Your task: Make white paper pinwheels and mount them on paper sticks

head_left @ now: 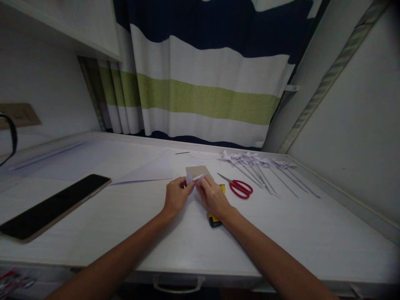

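Note:
Between the fingertips of both hands is a small piece of white paper [197, 178], partly folded or rolled. My left hand [176, 193] pinches its left side, thumb against fingers. The other side is pinched by my right hand [213, 195]. Just behind the fingers lies a beige square card [200, 170]. A yellow and black tool [215, 221], perhaps a tape measure or cutter, lies partly hidden under my right hand. Scissors with red handles [240, 188] rest to the right of that hand, blades pointing to the back left.
Several thin stems with white paper tops [259, 162] lie at the back right. A large black-screened phone or tablet [56, 204] is on the left, with white paper sheets [146, 171] behind it. A striped curtain [206, 96] hangs at the back. A drawer handle [178, 287] juts out in front.

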Action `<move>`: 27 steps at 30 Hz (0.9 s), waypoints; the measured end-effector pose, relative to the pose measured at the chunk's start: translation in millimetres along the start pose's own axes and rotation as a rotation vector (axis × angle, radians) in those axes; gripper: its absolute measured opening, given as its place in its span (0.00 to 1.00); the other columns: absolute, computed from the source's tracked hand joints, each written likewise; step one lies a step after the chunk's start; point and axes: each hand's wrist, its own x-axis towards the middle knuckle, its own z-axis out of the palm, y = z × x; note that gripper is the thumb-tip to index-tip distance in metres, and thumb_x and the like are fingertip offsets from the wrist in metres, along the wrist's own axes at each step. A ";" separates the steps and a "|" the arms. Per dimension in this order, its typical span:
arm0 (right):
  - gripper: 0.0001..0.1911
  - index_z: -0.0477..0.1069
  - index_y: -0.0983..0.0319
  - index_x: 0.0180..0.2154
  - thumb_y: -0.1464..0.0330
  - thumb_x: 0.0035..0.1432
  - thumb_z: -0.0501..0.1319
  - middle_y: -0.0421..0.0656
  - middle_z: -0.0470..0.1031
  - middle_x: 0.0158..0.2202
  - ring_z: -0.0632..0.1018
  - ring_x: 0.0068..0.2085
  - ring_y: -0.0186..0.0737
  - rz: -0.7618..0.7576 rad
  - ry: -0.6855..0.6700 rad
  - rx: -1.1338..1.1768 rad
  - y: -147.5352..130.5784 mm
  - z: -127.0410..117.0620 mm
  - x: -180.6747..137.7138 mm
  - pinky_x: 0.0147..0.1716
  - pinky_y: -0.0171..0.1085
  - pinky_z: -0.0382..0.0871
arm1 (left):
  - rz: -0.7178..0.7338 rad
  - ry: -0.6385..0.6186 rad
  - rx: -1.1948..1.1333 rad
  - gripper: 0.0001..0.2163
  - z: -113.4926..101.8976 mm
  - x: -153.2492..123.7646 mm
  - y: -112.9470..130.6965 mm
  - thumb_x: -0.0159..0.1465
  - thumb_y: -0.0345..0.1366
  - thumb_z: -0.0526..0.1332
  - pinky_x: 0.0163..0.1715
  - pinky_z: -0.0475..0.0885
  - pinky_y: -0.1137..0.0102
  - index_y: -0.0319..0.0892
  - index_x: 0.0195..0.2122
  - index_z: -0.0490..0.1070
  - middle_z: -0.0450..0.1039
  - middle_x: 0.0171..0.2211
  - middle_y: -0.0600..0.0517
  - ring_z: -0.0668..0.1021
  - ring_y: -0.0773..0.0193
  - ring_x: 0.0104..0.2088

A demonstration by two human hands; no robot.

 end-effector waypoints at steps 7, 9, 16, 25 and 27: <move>0.08 0.61 0.63 0.30 0.74 0.58 0.46 0.46 0.63 0.29 0.67 0.31 0.37 -0.007 0.004 -0.015 -1.4 -5.4 0.6 0.30 0.34 0.62 | 0.005 -0.014 -0.069 0.11 1.8 2.2 -3.7 0.51 0.39 0.58 0.20 0.57 0.74 0.36 0.18 0.68 0.62 0.15 0.56 0.64 0.69 0.20; 0.09 0.61 0.63 0.29 0.74 0.58 0.45 0.45 0.64 0.29 0.67 0.31 0.37 -0.014 0.002 -0.018 -0.7 -6.3 1.0 0.30 0.34 0.62 | 0.014 -0.020 -0.082 0.11 2.3 2.5 -4.7 0.51 0.39 0.57 0.21 0.57 0.74 0.36 0.19 0.68 0.62 0.16 0.55 0.64 0.69 0.20; 0.08 0.62 0.63 0.30 0.72 0.58 0.47 0.45 0.65 0.29 0.67 0.31 0.37 0.008 -0.009 0.045 3.3 -10.8 2.9 0.29 0.33 0.62 | 0.067 -0.111 -0.140 0.10 0.2 1.8 -3.4 0.52 0.38 0.56 0.24 0.62 0.74 0.36 0.23 0.71 0.68 0.20 0.53 0.68 0.68 0.23; 0.05 0.63 0.62 0.32 0.73 0.56 0.50 0.44 0.67 0.30 0.69 0.32 0.36 0.032 0.029 0.187 4.2 -12.8 0.5 0.31 0.35 0.65 | 0.049 -0.160 -0.125 0.12 -10.6 3.3 3.6 0.55 0.37 0.54 0.26 0.67 0.73 0.35 0.27 0.74 0.74 0.25 0.49 0.74 0.64 0.27; 0.05 0.64 0.62 0.31 0.73 0.55 0.51 0.44 0.68 0.29 0.70 0.31 0.36 0.064 0.106 0.163 6.1 -14.3 -2.1 0.30 0.35 0.65 | 0.041 -0.094 -0.060 0.12 -25.9 8.2 3.3 0.56 0.37 0.54 0.29 0.68 0.73 0.36 0.31 0.74 0.75 0.29 0.48 0.74 0.64 0.29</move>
